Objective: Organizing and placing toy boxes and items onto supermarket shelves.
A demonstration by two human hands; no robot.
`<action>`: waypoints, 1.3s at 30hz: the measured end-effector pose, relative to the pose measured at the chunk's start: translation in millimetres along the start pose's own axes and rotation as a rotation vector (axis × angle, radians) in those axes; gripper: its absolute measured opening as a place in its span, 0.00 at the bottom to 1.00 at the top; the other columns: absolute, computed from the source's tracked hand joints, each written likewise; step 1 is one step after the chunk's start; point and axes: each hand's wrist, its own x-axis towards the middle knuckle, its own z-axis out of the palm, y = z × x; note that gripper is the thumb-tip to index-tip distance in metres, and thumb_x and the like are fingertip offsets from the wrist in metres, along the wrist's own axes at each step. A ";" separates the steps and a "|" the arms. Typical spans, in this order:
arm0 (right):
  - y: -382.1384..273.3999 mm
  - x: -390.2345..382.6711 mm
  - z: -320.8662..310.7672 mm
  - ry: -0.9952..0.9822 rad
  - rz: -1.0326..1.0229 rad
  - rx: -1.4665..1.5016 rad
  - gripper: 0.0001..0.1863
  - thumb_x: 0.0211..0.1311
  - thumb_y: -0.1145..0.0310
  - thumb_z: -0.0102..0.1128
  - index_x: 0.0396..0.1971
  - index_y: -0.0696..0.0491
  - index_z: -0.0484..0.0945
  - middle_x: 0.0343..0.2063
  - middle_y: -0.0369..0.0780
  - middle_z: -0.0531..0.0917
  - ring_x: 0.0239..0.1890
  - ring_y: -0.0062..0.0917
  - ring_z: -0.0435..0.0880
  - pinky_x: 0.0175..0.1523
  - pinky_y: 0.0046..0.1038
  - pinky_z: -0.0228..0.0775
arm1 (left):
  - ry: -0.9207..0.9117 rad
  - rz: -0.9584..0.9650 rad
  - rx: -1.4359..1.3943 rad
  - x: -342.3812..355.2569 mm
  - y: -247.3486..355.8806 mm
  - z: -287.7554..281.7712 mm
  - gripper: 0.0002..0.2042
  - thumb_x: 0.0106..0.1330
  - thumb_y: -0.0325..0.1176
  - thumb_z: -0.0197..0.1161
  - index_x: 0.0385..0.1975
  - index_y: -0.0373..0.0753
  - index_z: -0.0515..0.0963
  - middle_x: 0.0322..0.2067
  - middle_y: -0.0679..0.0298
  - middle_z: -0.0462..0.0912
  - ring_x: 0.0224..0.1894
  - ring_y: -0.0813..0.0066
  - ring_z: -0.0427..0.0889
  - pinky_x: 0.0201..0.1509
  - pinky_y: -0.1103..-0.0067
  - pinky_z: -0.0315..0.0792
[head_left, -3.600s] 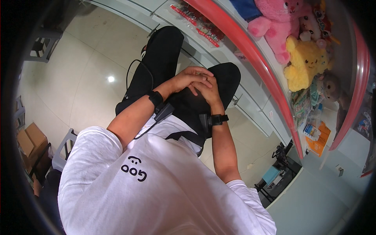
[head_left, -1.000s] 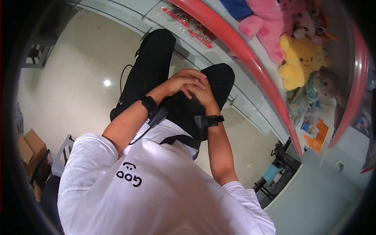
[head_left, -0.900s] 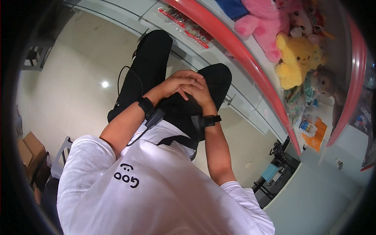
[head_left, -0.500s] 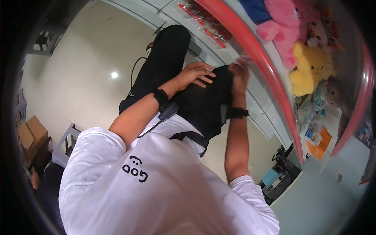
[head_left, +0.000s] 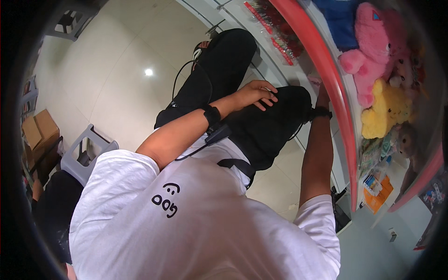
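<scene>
Two hands, linked over the lap in the earliest views, are now parted; the left hand point(head_left: 256, 94) lies alone over the black trousers point(head_left: 268, 128), fingers loosely spread and slightly bent, with nothing seen in them; the right hand point(head_left: 323, 95) is out beyond the right knee, in shade beside the red rim point(head_left: 326, 58), at the lower shelf point(head_left: 296, 73); its fingers are too dark and too far covered to judge, so I cannot tell whether they are wide, narrow or holding anything. Judged effect of the change: the right hand alone is engaged at the shelf, the left being idle.

Nearest to the right hand is a pink item point(head_left: 315, 80), on the lower shelf just past the fingers; its kind is unclear, and contact cannot be confirmed.

Containers: the lower shelf also bears clear bags point(head_left: 280, 42) with red strips, contents small and not identifiable; the case point(head_left: 353, 86) behind the rim holds a pink plush point(head_left: 371, 56), a yellow plush point(head_left: 385, 112) touching or close to it, a brown plush point(head_left: 406, 140), blue cloth point(head_left: 335, 23) and an orange packet point(head_left: 379, 196); at far left stands a cardboard box point(head_left: 39, 130), its inside not visible.
</scene>
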 end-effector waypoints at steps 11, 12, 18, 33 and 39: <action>14.0 6.3 -1.1 -0.055 0.044 0.069 0.28 0.51 0.58 0.65 0.51 0.52 0.68 0.49 0.42 0.74 0.48 0.37 0.74 0.55 0.44 0.63 | -0.023 -0.024 0.013 5.0 -8.4 0.1 0.16 0.62 0.35 0.56 0.48 0.35 0.71 0.42 0.57 0.79 0.43 0.71 0.80 0.43 0.78 0.74; 15.4 6.9 -0.1 -0.051 0.048 0.081 0.27 0.51 0.58 0.64 0.51 0.52 0.68 0.49 0.42 0.74 0.48 0.37 0.75 0.55 0.44 0.63 | -0.023 -0.025 0.021 4.4 -9.8 0.5 0.16 0.62 0.35 0.56 0.48 0.35 0.71 0.42 0.57 0.79 0.43 0.71 0.80 0.43 0.79 0.74; 37.7 2.2 -6.3 -0.086 0.182 0.273 0.25 0.54 0.58 0.62 0.50 0.50 0.68 0.49 0.41 0.75 0.46 0.35 0.76 0.53 0.45 0.65 | -0.002 -0.031 0.046 3.1 -11.8 0.4 0.16 0.62 0.36 0.57 0.47 0.35 0.71 0.41 0.58 0.80 0.43 0.72 0.79 0.43 0.79 0.74; 121.9 -317.9 -166.5 0.358 1.032 0.896 0.37 0.54 0.61 0.64 0.61 0.45 0.53 0.32 0.39 0.80 0.28 0.23 0.78 0.28 0.28 0.75 | 0.007 -0.058 0.110 -2.9 -17.9 -0.4 0.12 0.59 0.30 0.57 0.43 0.39 0.74 0.37 0.62 0.80 0.34 0.74 0.78 0.39 0.78 0.74; 84.0 -352.2 -328.0 0.811 0.780 0.805 0.37 0.43 0.75 0.57 0.59 0.52 0.60 0.41 0.39 0.75 0.36 0.21 0.77 0.32 0.19 0.71 | -0.205 -0.160 0.185 40.9 -98.9 -91.7 0.18 0.58 0.31 0.57 0.50 0.36 0.72 0.45 0.52 0.76 0.49 0.56 0.74 0.55 0.62 0.67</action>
